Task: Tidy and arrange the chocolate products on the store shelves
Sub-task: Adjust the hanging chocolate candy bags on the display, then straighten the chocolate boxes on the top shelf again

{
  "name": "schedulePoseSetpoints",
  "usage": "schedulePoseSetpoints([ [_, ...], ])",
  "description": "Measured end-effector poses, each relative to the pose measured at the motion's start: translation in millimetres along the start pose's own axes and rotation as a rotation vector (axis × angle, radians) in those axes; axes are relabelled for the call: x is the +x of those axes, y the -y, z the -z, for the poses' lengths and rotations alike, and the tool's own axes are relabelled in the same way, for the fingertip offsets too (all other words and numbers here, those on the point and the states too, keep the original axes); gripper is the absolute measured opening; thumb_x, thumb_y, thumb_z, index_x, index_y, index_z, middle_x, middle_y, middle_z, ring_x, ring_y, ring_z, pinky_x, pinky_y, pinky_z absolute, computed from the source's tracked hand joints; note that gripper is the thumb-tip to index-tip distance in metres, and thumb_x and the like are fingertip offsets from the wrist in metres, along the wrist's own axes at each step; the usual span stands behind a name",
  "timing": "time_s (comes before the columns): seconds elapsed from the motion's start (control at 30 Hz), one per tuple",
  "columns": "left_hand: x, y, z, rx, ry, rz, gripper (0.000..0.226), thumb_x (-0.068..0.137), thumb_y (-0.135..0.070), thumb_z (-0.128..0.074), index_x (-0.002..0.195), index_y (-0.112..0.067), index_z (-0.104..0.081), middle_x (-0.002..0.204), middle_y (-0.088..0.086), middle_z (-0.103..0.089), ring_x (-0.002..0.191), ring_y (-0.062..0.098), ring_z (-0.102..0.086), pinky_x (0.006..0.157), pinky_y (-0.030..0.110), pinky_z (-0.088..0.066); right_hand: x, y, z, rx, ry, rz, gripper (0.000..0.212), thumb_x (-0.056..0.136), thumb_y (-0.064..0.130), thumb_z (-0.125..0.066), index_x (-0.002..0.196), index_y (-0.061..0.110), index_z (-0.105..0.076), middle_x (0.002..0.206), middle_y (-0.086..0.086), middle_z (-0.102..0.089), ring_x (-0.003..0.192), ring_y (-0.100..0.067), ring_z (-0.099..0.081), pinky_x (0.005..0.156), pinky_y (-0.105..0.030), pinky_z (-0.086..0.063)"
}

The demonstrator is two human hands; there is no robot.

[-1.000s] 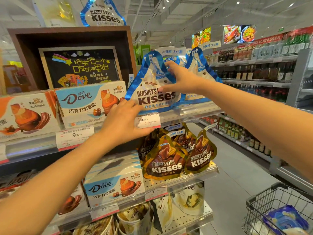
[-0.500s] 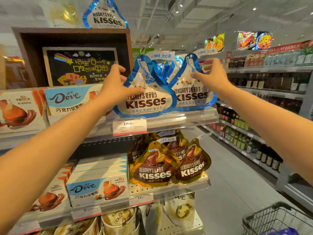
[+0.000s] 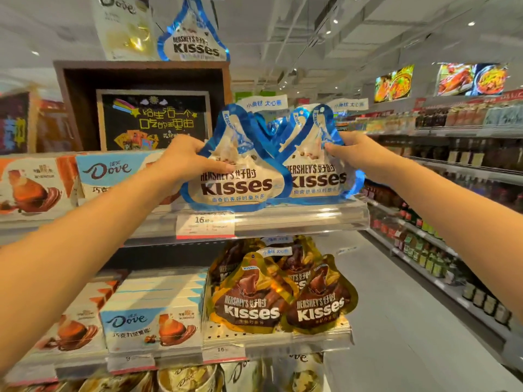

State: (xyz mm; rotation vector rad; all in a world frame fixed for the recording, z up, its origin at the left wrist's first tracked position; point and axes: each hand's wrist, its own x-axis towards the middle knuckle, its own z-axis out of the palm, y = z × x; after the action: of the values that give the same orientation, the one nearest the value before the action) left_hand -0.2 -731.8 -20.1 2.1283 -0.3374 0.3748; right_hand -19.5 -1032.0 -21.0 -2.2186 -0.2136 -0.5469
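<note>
- Blue-and-white teardrop foil pouch marked Hershey's Kisses (image 3: pixel 237 179) at centre frame, upright on the clear-fronted upper shelf (image 3: pixel 305 219), pinched at its left shoulder by the left hand (image 3: pixel 186 159); thumb across the front, fingers curled behind.
- Second blue-and-white Kisses pouch (image 3: pixel 317 168) just at 3 o'clock of the first, partly tucked behind it, held at its right edge by the right hand (image 3: pixel 353 151); grip closed on the foil, fingertips on the printed face.
- More blue pouches behind the two, only their peaks showing.
- White price tag with red strip (image 3: pixel 205 224) at 6 o'clock of the front pouch, clipped to the shelf lip.
- Pale blue Dove chocolate box (image 3: pixel 113 176) at 9 o'clock of the left hand, same shelf, beside an orange-and-white Dove box (image 3: pixel 31 188).
- Gold-and-brown Kisses pouches (image 3: pixel 252 301) on the lower shelf at 6 o'clock, two in front, standing and leaning against each other, others behind.
- Stacked pale blue Dove boxes (image 3: pixel 152 321) at 9 o'clock of the gold pouches.
- Dark wooden frame holding a black chalkboard sign (image 3: pixel 152 120) at 11 o'clock, with another blue Kisses pouch (image 3: pixel 195 38) on top at 12 o'clock.
- Aisle shelving with bottles (image 3: pixel 467 154) at 3 o'clock, well apart.
</note>
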Motion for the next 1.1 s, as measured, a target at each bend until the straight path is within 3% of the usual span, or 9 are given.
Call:
schedulePoseSetpoints([
  [0.1,2.2,-1.3,-4.9,-0.032,-0.029,0.033,0.038,0.064,-0.021,-0.083,0.093,-0.003,-0.067,0.082,0.007,-0.07,0.072,0.016,-0.068,0.061,0.03,-0.055,2.2,0.9,1.0,0.041,0.034,-0.012,0.018,0.096,0.023,-0.049,0.082,0.019,-0.059,0.074,0.002,-0.062,0.052,-0.003,-0.059,0.042,-0.017,-0.046],
  [0.3,5.5,-9.2,-4.0,-0.049,-0.033,0.011,0.033,0.066,-0.028,-0.081,0.084,-0.004,-0.065,0.084,0.008,-0.07,0.071,0.017,-0.066,0.058,0.027,-0.05,6.5,6.8,5.7,0.054,0.057,-0.093,0.023,0.093,0.023,-0.054,0.098,0.004,-0.065,0.105,-0.018,-0.067,0.099,-0.035,-0.064,0.092,-0.048,-0.049],
  [0.43,8.6,-27.3,0.2,-0.106,0.018,-0.092,0.032,0.067,-0.034,-0.079,0.088,-0.012,-0.073,0.085,-0.002,-0.073,0.076,0.006,-0.068,0.067,0.024,-0.053,8.6,20.3,9.6,0.057,-0.025,-0.072,0.03,0.086,0.034,-0.061,0.099,0.008,-0.063,0.085,-0.001,-0.063,0.075,-0.015,-0.059,0.064,-0.026,-0.046],
  [0.5,13.1,-34.8,-0.5,-0.145,-0.009,-0.102,0.032,0.069,-0.037,-0.077,0.086,-0.01,-0.073,0.084,0.0,-0.073,0.074,0.004,-0.068,0.066,0.023,-0.05,13.0,25.0,9.5,0.084,-0.092,-0.038,0.033,0.085,0.044,-0.06,0.098,0.013,-0.062,0.076,0.002,-0.053,0.071,-0.012,-0.05,0.064,-0.024,-0.039],
  [0.67,20.0,-39.6,-6.5,-0.069,-0.111,-0.044,0.04,0.071,-0.039,-0.076,0.06,-0.009,-0.053,0.071,0.009,-0.051,0.067,0.014,-0.051,0.059,0.024,-0.039,17.5,33.9,3.3,0.047,-0.154,-0.093,0.047,0.085,0.051,-0.058,0.075,0.005,-0.056,0.069,-0.028,-0.048,0.057,-0.019,-0.037,0.057,-0.026,-0.033],
  [0.77,22.1,-39.8,-7.9,-0.058,-0.109,-0.058,0.037,0.073,-0.035,-0.075,0.063,-0.005,-0.057,0.07,0.007,-0.053,0.066,0.012,-0.052,0.056,0.022,-0.038,20.5,31.7,0.3,0.065,-0.207,-0.089,0.059,0.086,0.045,-0.059,0.097,-0.013,-0.057,0.09,-0.038,-0.052,0.074,-0.019,-0.043,0.064,-0.03,-0.035],
  [0.83,19.8,-40.2,-3.8,-0.018,-0.086,-0.083,0.037,0.074,-0.037,-0.074,0.076,-0.002,-0.064,0.073,0.006,-0.059,0.064,0.009,-0.053,0.055,0.019,-0.04,23.7,30.4,-2.8,0.085,-0.293,-0.043,0.049,0.083,0.043,-0.061,0.095,-0.005,-0.057,0.082,-0.021,-0.052,0.076,-0.022,-0.048,0.064,-0.034,-0.039],
  [0.93,15.2,-36.8,13.2,0.014,-0.075,-0.109,0.042,0.074,-0.047,-0.071,0.079,-0.005,-0.066,0.075,-0.001,-0.06,0.066,0.009,-0.055,0.063,0.022,-0.047,17.3,34.1,-13.0,0.032,-0.596,0.067,0.05,0.082,0.036,-0.063,0.118,0.008,-0.043,0.108,-0.004,-0.051,0.098,-0.018,-0.051,0.085,-0.037,-0.046],
  [1.1,4.4,-8.9,62.8,0.069,-0.133,-0.115,0.018,0.083,-0.031,-0.066,0.085,-0.014,-0.067,0.086,0.005,-0.069,0.076,0.012,-0.064,0.077,0.027,-0.052,8.4,51.5,-23.9,0.113,-0.958,0.272,0.069,0.076,0.037,-0.059,0.132,0.007,-0.031,0.126,-0.002,-0.036,0.117,-0.01,-0.035,0.099,-0.022,-0.026],
])
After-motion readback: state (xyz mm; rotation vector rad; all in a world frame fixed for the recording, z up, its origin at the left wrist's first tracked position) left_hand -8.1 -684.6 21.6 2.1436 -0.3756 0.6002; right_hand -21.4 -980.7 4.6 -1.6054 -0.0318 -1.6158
